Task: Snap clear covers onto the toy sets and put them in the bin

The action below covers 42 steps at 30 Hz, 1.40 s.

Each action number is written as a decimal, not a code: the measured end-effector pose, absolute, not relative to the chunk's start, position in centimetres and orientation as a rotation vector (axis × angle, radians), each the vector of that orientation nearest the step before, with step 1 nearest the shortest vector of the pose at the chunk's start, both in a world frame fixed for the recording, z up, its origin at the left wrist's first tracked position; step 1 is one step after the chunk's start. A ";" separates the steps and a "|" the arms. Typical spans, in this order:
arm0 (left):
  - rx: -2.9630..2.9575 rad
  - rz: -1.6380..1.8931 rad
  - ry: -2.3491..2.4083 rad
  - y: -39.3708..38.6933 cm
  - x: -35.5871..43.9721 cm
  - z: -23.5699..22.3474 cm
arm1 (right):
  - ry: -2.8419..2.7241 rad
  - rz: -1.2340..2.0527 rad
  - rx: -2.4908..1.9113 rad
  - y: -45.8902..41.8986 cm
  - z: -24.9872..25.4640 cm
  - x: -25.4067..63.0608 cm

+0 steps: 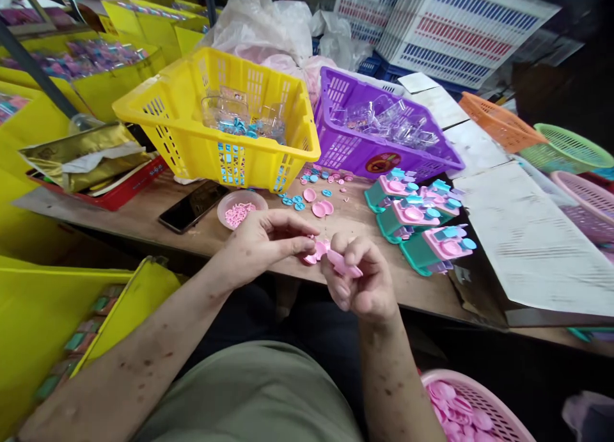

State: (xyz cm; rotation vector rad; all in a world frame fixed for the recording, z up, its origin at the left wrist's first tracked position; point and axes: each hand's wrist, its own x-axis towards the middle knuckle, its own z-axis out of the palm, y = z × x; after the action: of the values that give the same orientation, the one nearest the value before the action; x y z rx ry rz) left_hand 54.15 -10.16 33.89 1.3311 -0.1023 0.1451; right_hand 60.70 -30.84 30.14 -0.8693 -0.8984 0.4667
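Between the thumb and fingers of my right hand (362, 279) is a flat pink plastic piece (344, 264), held just over the table's front edge. My left hand (261, 245) is beside it on the left, thumb and fingertips brought together in a pinch; whatever they hold is too small to make out. Pink plastic parts (317, 252) lie at the table edge between the two hands, partly covered by fingers. Behind my left hand stands a small bowl (242, 209) of tiny pink pieces. Pink dishes (322, 208) and blue discs (298, 203) are scattered farther back.
Several assembled pink-and-teal toys (434, 244) stand at the right. A yellow basket (215, 141) and a purple basket (384, 141), both holding clear plastic parts, line the back. A phone (192, 206) lies left. Below right, a pink basket (499, 403) holds pink pieces.
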 end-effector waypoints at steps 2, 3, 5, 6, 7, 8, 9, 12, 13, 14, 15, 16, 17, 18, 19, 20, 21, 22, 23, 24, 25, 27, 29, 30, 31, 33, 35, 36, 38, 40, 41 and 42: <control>1.306 0.112 -0.124 -11.0 53.5 34.4 | -0.919 0.499 -0.799 -31.0 30.4 60.1; 1.291 0.094 -0.126 -11.3 53.3 34.7 | -0.909 0.516 -0.781 -31.2 30.5 59.9; 1.261 0.046 -0.127 -11.7 52.8 35.4 | -0.880 0.538 -0.770 -31.6 30.7 59.5; 1.249 0.022 -0.127 -11.9 52.5 35.7 | -0.867 0.535 -0.775 -31.8 30.8 59.3; 1.241 0.003 -0.128 -12.0 52.3 36.0 | -0.865 0.526 -0.783 -32.0 30.8 59.3; 1.237 -0.007 -0.128 -12.2 52.1 36.2 | -0.868 0.511 -0.790 -32.2 30.9 59.2; 1.238 -0.009 -0.130 -12.3 51.9 36.3 | -0.880 0.495 -0.792 -32.3 30.9 59.2; 1.262 0.001 -0.138 -12.6 51.4 36.5 | -0.958 0.477 -0.777 -32.4 30.9 59.5; 1.270 0.005 -0.141 -12.6 51.3 36.5 | -0.977 0.479 -0.784 -32.4 31.0 59.5; 1.274 0.008 -0.141 -12.6 51.2 36.5 | -0.988 0.479 -0.801 -32.4 31.0 59.6; 1.274 0.014 -0.139 -12.6 51.1 36.5 | -0.996 0.476 -0.824 -32.5 31.2 59.6; 1.275 0.023 -0.135 -12.6 51.0 36.5 | -0.995 0.469 -0.858 -32.6 31.3 59.5; 1.283 0.031 -0.126 -12.6 50.8 36.5 | -0.992 0.454 -0.901 -32.7 31.6 59.4; 1.298 0.043 -0.114 -12.5 50.7 36.5 | -0.995 0.437 -0.952 -32.8 31.9 59.3; 1.320 0.060 -0.102 -12.4 50.6 36.5 | -1.003 0.414 -1.009 -33.0 32.3 59.2; 1.345 0.078 -0.088 -12.3 50.4 36.6 | -1.018 0.385 -1.072 -33.2 32.8 59.1; 1.371 0.095 -0.077 -12.1 50.3 36.6 | -1.038 0.347 -1.139 -33.4 33.2 59.0; 1.396 0.113 -0.070 -12.0 50.1 36.7 | -1.065 0.302 -1.207 -33.6 33.7 58.9; 1.420 0.134 -0.065 -11.9 50.0 36.8 | -1.097 0.249 -1.274 -33.7 34.2 58.9; 1.446 0.153 -0.063 -11.8 49.9 36.9 | -1.132 0.194 -1.342 -33.8 34.6 58.9; 1.473 0.169 -0.061 -11.7 49.8 36.9 | -1.167 0.138 -1.404 -33.9 34.9 58.9; 1.521 0.197 -0.060 -11.6 49.7 37.0 | -1.223 0.045 -1.506 -34.0 35.4 58.9; 1.557 0.208 -0.068 -11.5 49.6 37.0 | -1.260 -0.024 -1.565 -33.9 35.6 58.9; 1.570 0.209 -0.072 -11.4 49.5 37.0 | -1.270 -0.051 -1.582 -33.9 35.7 58.8; 1.582 0.208 -0.073 -11.4 49.5 36.9 | -1.278 -0.071 -1.596 -33.8 35.7 58.8; 1.598 0.209 -0.069 -11.3 49.5 36.9 | -1.291 -0.094 -1.610 -33.7 35.7 58.7; 1.602 0.204 -0.060 -11.3 49.6 36.9 | -1.298 -0.096 -1.614 -33.7 35.7 58.7; 1.596 0.196 -0.055 -11.3 49.7 36.8 | -1.302 -0.092 -1.612 -33.6 35.7 58.7; 1.574 0.161 -0.048 -11.2 49.9 36.8 | -1.312 -0.081 -1.601 -33.6 35.6 58.7; 1.554 0.126 -0.040 -11.2 50.0 36.7 | -1.317 -0.068 -1.590 -33.6 35.5 58.8; 1.552 0.121 -0.040 -11.2 50.0 36.6 | -1.316 -0.064 -1.588 -33.6 35.5 58.8; 1.559 0.128 -0.046 -11.2 49.9 36.6 | -1.312 -0.064 -1.587 -33.6 35.5 58.8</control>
State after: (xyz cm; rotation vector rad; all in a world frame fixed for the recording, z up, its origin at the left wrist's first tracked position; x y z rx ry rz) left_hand 49.92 -11.15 36.59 1.5594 -0.0459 0.1277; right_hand 58.83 -33.64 35.48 -1.5870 -1.3125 -0.0636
